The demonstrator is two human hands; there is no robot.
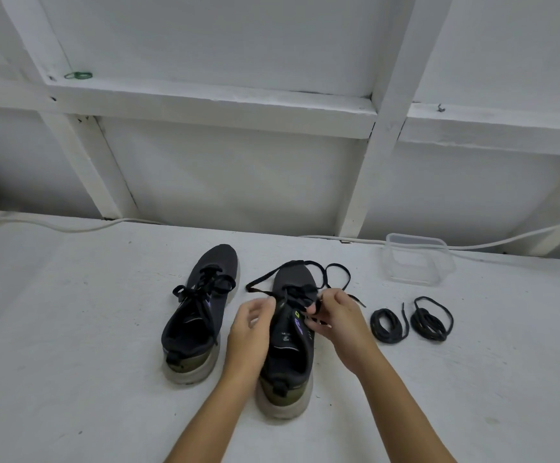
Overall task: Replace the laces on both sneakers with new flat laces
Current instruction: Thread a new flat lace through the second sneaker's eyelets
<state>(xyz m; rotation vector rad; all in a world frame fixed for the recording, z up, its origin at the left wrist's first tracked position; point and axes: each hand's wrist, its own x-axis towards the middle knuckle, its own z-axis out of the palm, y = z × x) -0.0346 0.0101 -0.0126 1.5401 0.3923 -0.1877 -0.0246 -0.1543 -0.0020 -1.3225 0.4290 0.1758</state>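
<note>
Two dark sneakers with pale soles stand side by side on a white surface, toes pointing away from me. The left sneaker [201, 315] has its black lace tied in a bow. The right sneaker [288, 355] has a loose flat black lace [335, 275] trailing past its toe. My left hand [250, 332] pinches the lace at the sneaker's left eyelets. My right hand [340, 325] grips the lace at the tongue's right side. Two coiled black laces [388, 322] [430, 320] lie to the right of the sneakers.
A clear plastic container [419, 259] sits at the back right of the white surface [71, 329]. A white cable [71, 225] runs along the far edge under a white framed wall. Something dark shows at the left frame edge.
</note>
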